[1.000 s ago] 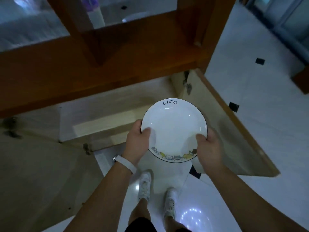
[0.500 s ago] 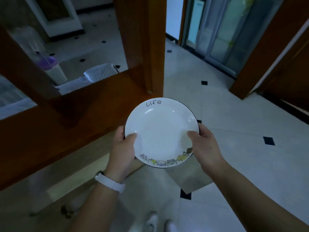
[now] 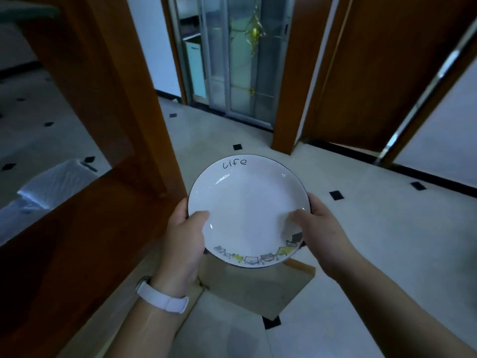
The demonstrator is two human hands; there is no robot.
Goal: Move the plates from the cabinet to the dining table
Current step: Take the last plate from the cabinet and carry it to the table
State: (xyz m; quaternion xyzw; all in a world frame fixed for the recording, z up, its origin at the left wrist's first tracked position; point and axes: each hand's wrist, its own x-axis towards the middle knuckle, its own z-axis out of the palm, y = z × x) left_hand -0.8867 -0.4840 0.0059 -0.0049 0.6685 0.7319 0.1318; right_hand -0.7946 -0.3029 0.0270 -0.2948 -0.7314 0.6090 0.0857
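A white plate (image 3: 247, 202) with a dark rim, the word "life" at its far edge and small cartoon cats along its near edge, is held level in front of me. My left hand (image 3: 184, 236) grips its left rim, thumb on top. My right hand (image 3: 318, 228) grips its right rim, thumb resting inside the plate. A white watch band is on my left wrist. The wooden cabinet (image 3: 77, 228) stands at my left, and its open lower door (image 3: 258, 285) shows below the plate. No dining table is in view.
A wooden cabinet post (image 3: 124, 86) rises left of centre. Beyond lies a pale tiled floor (image 3: 361, 241) with small black diamonds. A glass sliding door (image 3: 240, 60) is straight ahead, and brown wooden door frames (image 3: 361, 73) stand to the right.
My view has swung up and to the right, away from the open lower cabinet toward the hallway. The plate has stayed gripped in both hands, carried along with the turn.
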